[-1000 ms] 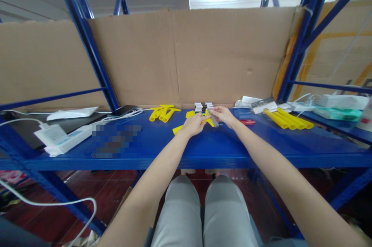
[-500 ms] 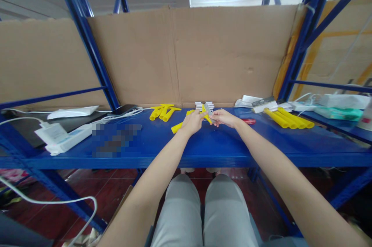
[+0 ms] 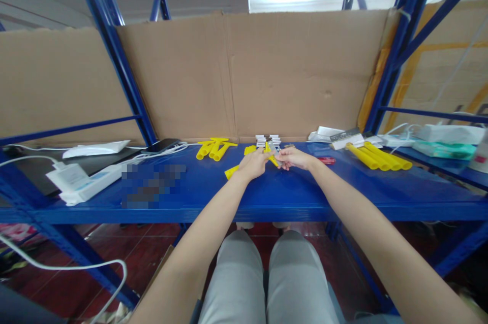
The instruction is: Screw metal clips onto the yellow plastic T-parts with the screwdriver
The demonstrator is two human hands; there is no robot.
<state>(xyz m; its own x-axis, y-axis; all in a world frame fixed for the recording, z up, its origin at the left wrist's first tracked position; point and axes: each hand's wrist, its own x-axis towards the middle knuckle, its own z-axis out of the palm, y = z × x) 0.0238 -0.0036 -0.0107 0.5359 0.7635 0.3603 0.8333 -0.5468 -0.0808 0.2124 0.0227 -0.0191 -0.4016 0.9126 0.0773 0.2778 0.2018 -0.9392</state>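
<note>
My left hand [image 3: 251,163] reaches to the middle of the blue shelf, its fingers closed on a yellow plastic piece [image 3: 273,160]. My right hand [image 3: 296,157] pinches a flat grey strip [image 3: 274,150], which lies against that yellow piece. Fingers hide much of both. Partly under my left hand and wrist rests a yellow tube-handled piece [image 3: 231,172]. Small white stacked pieces [image 3: 268,139] stand just behind my hands. A red object [image 3: 327,160] lies right of my right hand.
Yellow T-shaped pieces [image 3: 216,148] lie back left, and several yellow tubes [image 3: 377,157] lie right. White boxes and papers [image 3: 345,138] sit behind those. A power strip [image 3: 91,184] with cables is at far left. Cardboard [image 3: 274,75] backs the blue shelf [image 3: 290,192].
The grey strip and yellow piece have shifted slightly and changed angle between my fingers. Both hands stay in nearly the same place.
</note>
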